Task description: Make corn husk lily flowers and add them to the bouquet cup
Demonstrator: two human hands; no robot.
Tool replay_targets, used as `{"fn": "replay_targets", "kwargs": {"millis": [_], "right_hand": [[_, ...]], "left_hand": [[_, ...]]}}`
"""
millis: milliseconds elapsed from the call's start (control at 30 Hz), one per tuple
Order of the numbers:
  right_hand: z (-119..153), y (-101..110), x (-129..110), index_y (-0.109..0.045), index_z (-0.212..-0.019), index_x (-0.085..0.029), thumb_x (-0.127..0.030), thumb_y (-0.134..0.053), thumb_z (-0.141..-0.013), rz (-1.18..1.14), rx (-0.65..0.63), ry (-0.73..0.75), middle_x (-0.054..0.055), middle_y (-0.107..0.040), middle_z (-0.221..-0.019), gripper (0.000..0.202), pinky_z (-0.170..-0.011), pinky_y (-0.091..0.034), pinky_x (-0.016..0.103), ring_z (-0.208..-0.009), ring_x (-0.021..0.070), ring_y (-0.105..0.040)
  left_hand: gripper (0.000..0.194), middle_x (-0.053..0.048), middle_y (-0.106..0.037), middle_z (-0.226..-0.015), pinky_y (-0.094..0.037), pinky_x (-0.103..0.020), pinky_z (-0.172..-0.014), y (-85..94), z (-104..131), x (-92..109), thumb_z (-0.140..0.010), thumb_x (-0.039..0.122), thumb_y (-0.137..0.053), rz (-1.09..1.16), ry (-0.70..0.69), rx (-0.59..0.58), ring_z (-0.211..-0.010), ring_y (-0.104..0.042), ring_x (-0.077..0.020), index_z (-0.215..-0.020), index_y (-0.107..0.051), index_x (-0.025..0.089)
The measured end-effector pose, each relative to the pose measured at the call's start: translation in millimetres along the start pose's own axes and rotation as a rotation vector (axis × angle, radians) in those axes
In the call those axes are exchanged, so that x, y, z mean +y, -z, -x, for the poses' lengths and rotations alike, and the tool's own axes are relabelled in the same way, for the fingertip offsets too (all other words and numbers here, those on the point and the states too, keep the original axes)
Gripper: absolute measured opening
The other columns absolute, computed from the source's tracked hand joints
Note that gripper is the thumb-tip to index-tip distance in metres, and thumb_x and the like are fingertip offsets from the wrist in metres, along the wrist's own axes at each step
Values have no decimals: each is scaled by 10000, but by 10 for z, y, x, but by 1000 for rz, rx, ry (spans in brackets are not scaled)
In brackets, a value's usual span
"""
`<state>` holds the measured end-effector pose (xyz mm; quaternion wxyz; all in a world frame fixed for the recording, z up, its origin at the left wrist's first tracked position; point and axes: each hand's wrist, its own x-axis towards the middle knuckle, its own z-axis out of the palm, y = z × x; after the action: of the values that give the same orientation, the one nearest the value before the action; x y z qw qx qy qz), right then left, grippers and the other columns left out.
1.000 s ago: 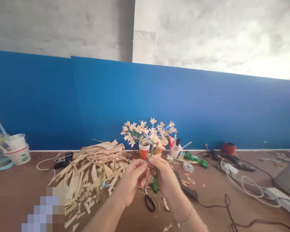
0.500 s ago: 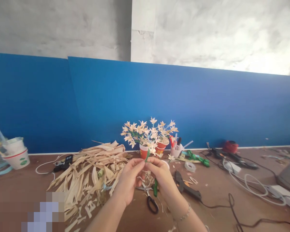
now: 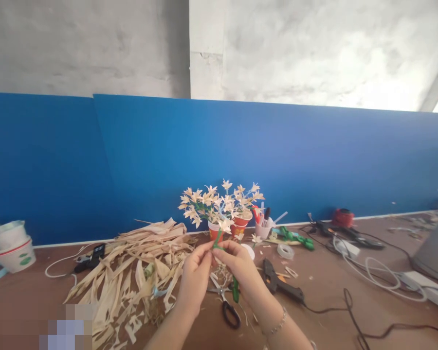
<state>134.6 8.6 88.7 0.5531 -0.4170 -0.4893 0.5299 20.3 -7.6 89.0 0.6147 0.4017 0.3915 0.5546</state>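
Both hands meet over the middle of the brown table, fingertips pinched together. My left hand [image 3: 196, 277] is closed on the green stem [image 3: 218, 237] of a small flower, from the left. My right hand [image 3: 237, 262] pinches the same stem from the right, and a strip of green tape [image 3: 235, 290] hangs below its palm. The cream flower [image 3: 225, 225] tops the stem, just above the fingers. Behind it, more cream flowers [image 3: 208, 198] stand in paper cups [image 3: 240, 227]. Scissors [image 3: 229, 311] with black handles lie below the hands.
Dried husk strips [image 3: 127, 272] cover the table at left, beside stacked cups [image 3: 14, 253]. A glue gun [image 3: 282, 287] and its cable lie right of the hands. Farther right are a tape roll [image 3: 285, 251], green ribbon [image 3: 295, 237], white cables [image 3: 379, 279] and a power strip [image 3: 425, 287].
The view has shifted slightly. The held flower now leans more to the right, its stem tilted, and my fingers have shifted a little along it. Both hands still grip the stem.
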Motion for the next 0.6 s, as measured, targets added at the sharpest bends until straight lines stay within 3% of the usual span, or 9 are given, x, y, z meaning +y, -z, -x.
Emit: {"fn": "replay_targets", "kwargs": {"millis": [133,300,600], "right_hand": [[-20,-3,31,-617,-701,-153,-340,-706,-615,16,-12,1,-3,-617,-615,225,-583,-414,234,-587,125,-546],[-13,-17,-10,-571,-603,-161,-349,-656,-639,92,21,21,-53,-488,-500,210,-462,-294,205,-454,71,-380],[2,19,-42,-550,-621,-155,-353,-652,-671,94,-52,106,-43,-497,-550,227,-516,-311,216,-528,83,-395]], "left_hand": [[321,46,-511,-560,-235,-169,-413,-26,8,12,-649,350,-696,-10,-37,91,-455,-391,-54,-921,-668,181],[353,69,-445,-511,-104,-176,-373,-8,-10,4,-670,462,-663,-68,-17,100,-372,-252,-23,-851,-634,161],[304,74,-462,-533,-63,-165,-373,18,17,14,-680,416,-677,62,32,18,-367,-214,-4,-712,-506,167]]}}
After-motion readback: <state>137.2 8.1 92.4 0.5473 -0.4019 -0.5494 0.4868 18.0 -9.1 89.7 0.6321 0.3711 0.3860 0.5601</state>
